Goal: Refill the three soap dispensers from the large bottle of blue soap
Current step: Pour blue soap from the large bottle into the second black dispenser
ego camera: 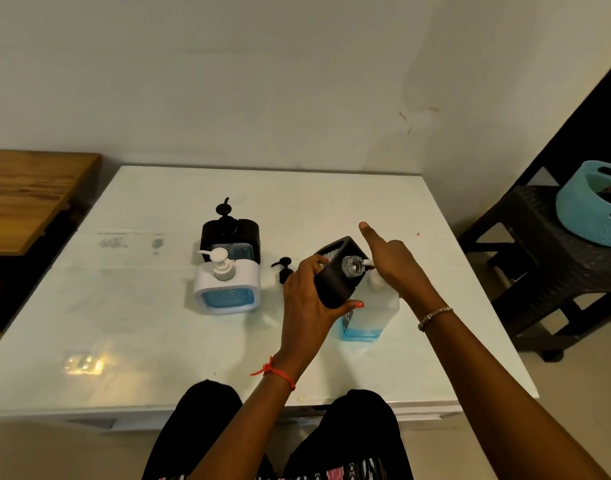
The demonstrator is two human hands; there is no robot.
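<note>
My left hand (306, 292) grips a black soap dispenser (337, 275), tilted, with its clear open neck (352, 265) beside the white spout of the large bottle of blue soap (370, 313). My right hand (389, 261) presses its palm on that bottle's pump, fingers straight. The bottle stands on the white table (158, 323) with blue soap low in it. A loose black pump (284, 268) lies left of my left hand. A white dispenser (227, 284) with its pump on stands at centre, a second black dispenser (229, 233) behind it.
A wooden table (30, 192) stands at the left. At the right a dark wicker stool (553, 258) carries a light blue basket (588, 209). The wall runs close behind the white table. My knees are under its near edge.
</note>
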